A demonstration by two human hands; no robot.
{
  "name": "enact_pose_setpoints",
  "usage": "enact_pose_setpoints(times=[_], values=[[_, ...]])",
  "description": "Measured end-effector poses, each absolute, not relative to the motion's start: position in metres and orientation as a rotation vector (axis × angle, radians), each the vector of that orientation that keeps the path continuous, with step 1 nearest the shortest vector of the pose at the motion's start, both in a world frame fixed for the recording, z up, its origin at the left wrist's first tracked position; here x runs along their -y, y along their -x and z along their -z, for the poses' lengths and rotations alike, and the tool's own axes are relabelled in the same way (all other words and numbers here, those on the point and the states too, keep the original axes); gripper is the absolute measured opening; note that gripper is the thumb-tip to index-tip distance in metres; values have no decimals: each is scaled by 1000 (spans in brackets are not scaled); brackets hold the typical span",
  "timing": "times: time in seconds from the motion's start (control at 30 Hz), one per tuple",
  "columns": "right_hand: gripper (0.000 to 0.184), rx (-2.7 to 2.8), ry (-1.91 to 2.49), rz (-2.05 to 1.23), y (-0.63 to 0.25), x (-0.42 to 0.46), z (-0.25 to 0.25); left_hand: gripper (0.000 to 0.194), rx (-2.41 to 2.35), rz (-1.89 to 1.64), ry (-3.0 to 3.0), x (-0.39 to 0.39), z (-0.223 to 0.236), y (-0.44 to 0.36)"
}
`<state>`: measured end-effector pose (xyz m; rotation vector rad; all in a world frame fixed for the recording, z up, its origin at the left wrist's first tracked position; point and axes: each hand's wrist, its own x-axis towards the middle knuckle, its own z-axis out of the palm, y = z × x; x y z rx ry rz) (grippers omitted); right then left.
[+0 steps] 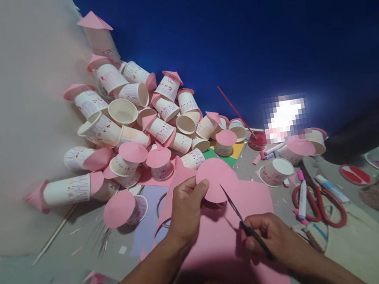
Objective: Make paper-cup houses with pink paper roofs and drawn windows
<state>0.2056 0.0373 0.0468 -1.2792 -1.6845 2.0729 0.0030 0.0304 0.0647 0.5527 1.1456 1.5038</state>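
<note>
Holding pink disc [214, 186], scissors [252, 233] | cluttered gray table [81, 255] | dark blue wall [230, 36]

Scissors [247, 229] at pink disc [218, 175], heaped cups [159, 128]

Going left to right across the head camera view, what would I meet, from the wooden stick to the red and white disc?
Wooden stick, left hand, pink paper circle, black scissors in the right hand, red-handled scissors, red and white disc.

Dark scissors [248, 229] slant toward a round pink paper disc [215, 178].
</note>
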Motion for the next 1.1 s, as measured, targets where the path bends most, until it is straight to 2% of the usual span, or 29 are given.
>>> enact_pose_setpoints(times=[0.13, 0.27, 0.33, 0.47, 0.63, 0.87, 0.97, 1.1], values=[[36, 1582, 1245, -2042, -204, -38, -43, 22, -957, -1504, -500, -27, -69, -4], [19, 1532, 1265, -1958, -199, -40, -55, 23, -809, -1197, -619, -16, -61, -11], [16, 1548, 1260, -1928, -198, -42, -62, 25, -819, -1101, -678, -12, -55, -14], [16, 1440, 1154, -2018, -200, -45, -61, 25, -813, -1122, -646, -11, -49, -19], [30, 1315, 1004, -2142, -205, -48, -40, 23, -749, -1189, -508, -11, -56, -25], [35, 1457, 1040, -2081, -212, -56, -47, 27, -834, -1177, -467, -14, -68, -27], [29, 1628, 1190, -1797, -217, -62, -47, 25, -951, -1284, -482, -17, -67, -23], [18, 2016, 1377, -893, -225, -69, -34, 23, -1212, -1395, -660, -19, -60, -15]])
